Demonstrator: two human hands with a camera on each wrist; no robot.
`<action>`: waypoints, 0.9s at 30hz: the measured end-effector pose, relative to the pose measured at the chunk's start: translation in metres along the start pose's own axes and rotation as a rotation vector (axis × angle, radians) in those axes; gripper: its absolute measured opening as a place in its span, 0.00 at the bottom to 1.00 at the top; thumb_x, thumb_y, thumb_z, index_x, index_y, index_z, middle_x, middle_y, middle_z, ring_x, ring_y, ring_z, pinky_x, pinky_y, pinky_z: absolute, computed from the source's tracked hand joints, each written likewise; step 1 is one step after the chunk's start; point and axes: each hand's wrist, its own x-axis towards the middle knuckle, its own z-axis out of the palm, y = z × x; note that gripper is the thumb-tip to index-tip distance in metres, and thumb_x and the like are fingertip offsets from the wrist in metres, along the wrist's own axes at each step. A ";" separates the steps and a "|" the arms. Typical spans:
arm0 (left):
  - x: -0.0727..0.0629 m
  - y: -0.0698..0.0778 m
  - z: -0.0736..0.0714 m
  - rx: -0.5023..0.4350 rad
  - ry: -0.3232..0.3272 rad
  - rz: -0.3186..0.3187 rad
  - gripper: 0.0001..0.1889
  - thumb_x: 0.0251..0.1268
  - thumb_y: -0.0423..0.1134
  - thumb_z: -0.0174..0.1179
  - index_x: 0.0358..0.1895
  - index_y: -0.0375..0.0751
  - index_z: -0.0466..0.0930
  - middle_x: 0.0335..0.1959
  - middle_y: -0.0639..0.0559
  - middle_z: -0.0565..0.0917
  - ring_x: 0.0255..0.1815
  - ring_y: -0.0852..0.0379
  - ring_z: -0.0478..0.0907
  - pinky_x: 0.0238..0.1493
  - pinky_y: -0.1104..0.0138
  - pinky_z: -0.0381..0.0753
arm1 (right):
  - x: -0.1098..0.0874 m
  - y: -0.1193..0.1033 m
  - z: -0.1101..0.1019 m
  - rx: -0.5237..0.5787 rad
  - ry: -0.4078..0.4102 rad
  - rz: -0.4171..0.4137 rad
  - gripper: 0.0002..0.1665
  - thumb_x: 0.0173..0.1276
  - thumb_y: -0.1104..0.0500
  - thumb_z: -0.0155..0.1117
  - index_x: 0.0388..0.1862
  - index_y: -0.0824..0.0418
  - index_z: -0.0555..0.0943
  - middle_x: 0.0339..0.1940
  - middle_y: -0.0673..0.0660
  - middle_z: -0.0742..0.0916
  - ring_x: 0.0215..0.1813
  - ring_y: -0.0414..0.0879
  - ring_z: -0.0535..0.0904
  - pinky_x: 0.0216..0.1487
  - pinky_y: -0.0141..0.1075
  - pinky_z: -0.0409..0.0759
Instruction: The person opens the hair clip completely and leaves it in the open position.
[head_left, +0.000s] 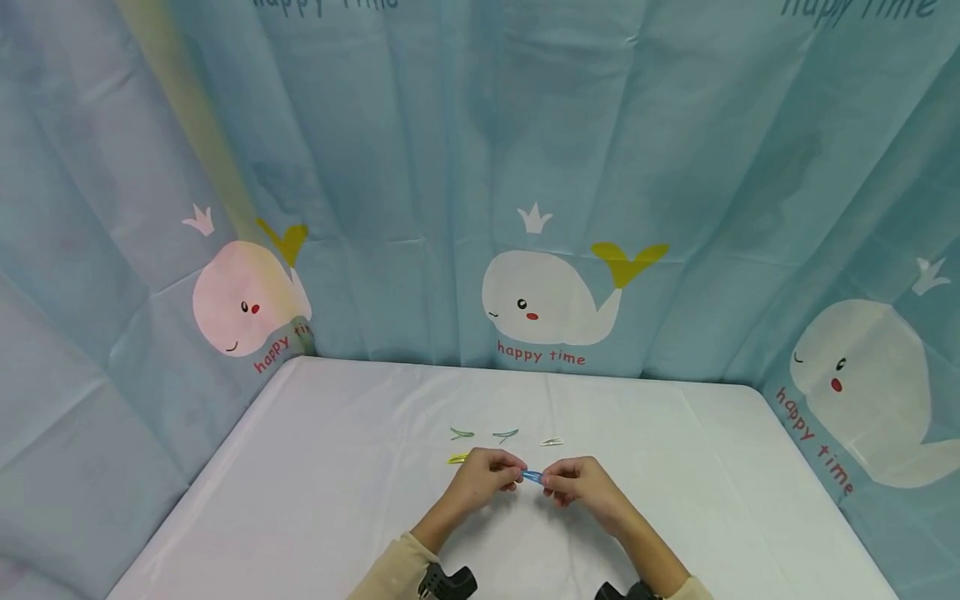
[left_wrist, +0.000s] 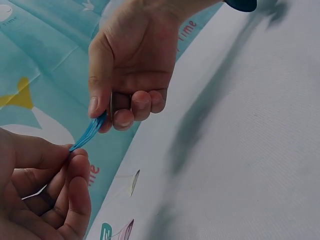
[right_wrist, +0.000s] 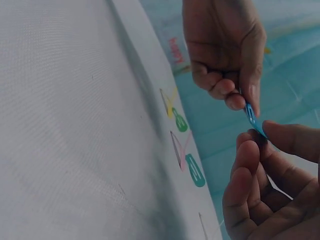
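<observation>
A blue snap hair clip (head_left: 532, 476) is stretched between the two hands above the white table. My left hand (head_left: 486, 478) pinches one end of it between thumb and fingers. The other end is pinched by my right hand (head_left: 583, 481). In the left wrist view the blue clip (left_wrist: 89, 134) looks slightly bowed, with its ends hidden by fingertips. From the right wrist view the same clip (right_wrist: 252, 117) slants between the two thumbs. Just beyond the left hand lies a yellow hair clip (head_left: 457, 459), partly covered by that hand.
Behind the hands lie a green clip (head_left: 461, 433) and a teal clip (head_left: 506, 434), both sprung apart, plus a white clip (head_left: 552, 442). The white table (head_left: 337, 467) ends at a blue whale-print curtain (head_left: 420, 208) at the back and sides.
</observation>
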 end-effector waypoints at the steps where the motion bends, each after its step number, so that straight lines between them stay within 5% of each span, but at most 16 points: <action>1: 0.000 0.000 0.000 -0.003 -0.002 0.001 0.06 0.65 0.31 0.60 0.39 0.31 0.85 0.31 0.43 0.86 0.28 0.61 0.78 0.34 0.67 0.82 | 0.000 0.000 0.000 0.001 -0.004 -0.002 0.19 0.65 0.58 0.65 0.42 0.77 0.81 0.26 0.50 0.85 0.26 0.41 0.77 0.31 0.32 0.78; 11: -0.002 -0.003 0.004 -0.025 -0.030 -0.011 0.06 0.65 0.31 0.60 0.38 0.31 0.84 0.31 0.44 0.86 0.28 0.62 0.79 0.36 0.63 0.83 | -0.001 0.002 0.002 0.048 0.050 0.008 0.16 0.62 0.61 0.67 0.41 0.76 0.83 0.25 0.49 0.86 0.26 0.40 0.78 0.32 0.31 0.79; 20: -0.001 -0.007 0.007 0.027 -0.033 0.012 0.08 0.66 0.27 0.55 0.40 0.28 0.84 0.32 0.38 0.86 0.29 0.59 0.78 0.37 0.57 0.83 | -0.001 0.003 0.003 0.077 0.021 -0.017 0.18 0.64 0.63 0.66 0.42 0.80 0.81 0.25 0.49 0.86 0.25 0.39 0.77 0.31 0.30 0.78; 27: -0.002 -0.005 0.007 -0.008 -0.025 0.019 0.07 0.65 0.27 0.57 0.38 0.30 0.85 0.31 0.41 0.86 0.28 0.61 0.77 0.33 0.68 0.80 | -0.002 0.000 0.004 0.091 0.014 -0.035 0.18 0.65 0.64 0.65 0.43 0.82 0.80 0.26 0.49 0.86 0.26 0.38 0.77 0.31 0.29 0.78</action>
